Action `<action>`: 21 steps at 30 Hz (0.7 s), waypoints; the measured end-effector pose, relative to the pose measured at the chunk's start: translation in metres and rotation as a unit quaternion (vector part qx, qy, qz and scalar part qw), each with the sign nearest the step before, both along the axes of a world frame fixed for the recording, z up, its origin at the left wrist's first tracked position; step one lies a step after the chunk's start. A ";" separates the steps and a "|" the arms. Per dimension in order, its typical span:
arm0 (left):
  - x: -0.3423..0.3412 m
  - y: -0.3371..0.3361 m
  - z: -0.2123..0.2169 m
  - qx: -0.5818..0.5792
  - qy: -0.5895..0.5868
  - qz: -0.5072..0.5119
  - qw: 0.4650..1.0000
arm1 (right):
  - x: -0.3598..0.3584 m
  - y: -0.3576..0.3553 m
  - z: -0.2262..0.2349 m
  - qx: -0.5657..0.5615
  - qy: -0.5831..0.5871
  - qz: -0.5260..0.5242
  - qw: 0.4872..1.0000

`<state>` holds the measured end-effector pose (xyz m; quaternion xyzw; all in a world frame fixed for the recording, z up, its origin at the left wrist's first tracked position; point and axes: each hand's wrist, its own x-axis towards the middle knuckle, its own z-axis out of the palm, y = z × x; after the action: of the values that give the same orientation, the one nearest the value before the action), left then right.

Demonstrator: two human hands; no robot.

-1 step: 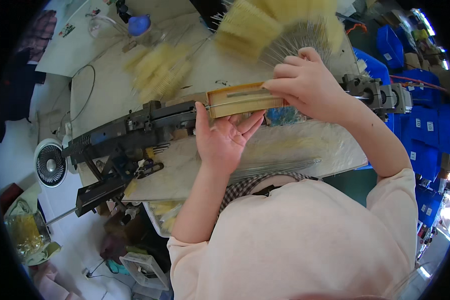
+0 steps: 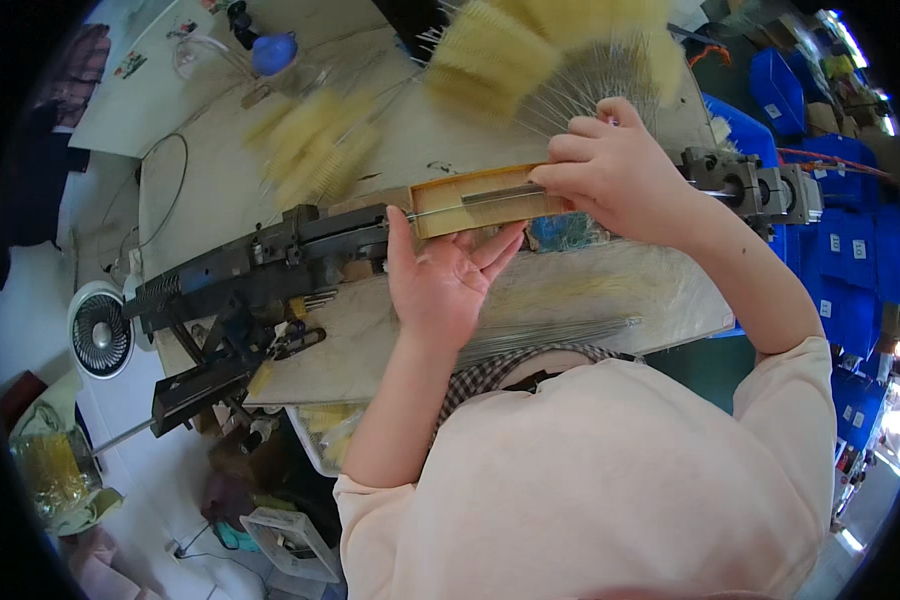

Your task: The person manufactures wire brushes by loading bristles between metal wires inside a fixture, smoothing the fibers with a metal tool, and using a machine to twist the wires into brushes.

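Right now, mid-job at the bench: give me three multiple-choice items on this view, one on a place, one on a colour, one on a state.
1. Where is the small round fan?
A. On the bench top
B. Off the bench's left end
C. Among the blue bins

2. What colour are the bristle brushes?
A. Pale yellow
B. Red
C. Black

3. How is the left hand?
A. Fisted
B. Palm open under the tan tray
C. Off the bench

Key: 1 B, it sits left of the black machine. 2 A, the fanned tufts are straw-coloured. 3 B, its fingers spread; the right hand grips the tray's end.
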<state>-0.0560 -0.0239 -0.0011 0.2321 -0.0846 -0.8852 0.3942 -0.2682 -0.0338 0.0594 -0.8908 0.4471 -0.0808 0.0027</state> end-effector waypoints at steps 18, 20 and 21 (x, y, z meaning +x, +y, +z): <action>0.000 -0.001 0.002 0.024 -0.019 0.014 0.999 | -0.010 -0.010 -0.004 -0.022 -0.129 0.020 0.991; 0.000 -0.002 0.003 0.018 -0.026 0.010 0.999 | -0.005 -0.013 -0.008 0.011 -0.032 0.054 0.998; 0.000 -0.002 0.003 0.014 -0.032 0.005 0.999 | -0.004 -0.012 -0.007 0.011 -0.034 0.057 0.998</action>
<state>-0.0561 -0.0256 0.0021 0.2660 -0.0839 -0.8764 0.3926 -0.2726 -0.0461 0.0526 -0.9117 0.3959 -0.1052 0.0325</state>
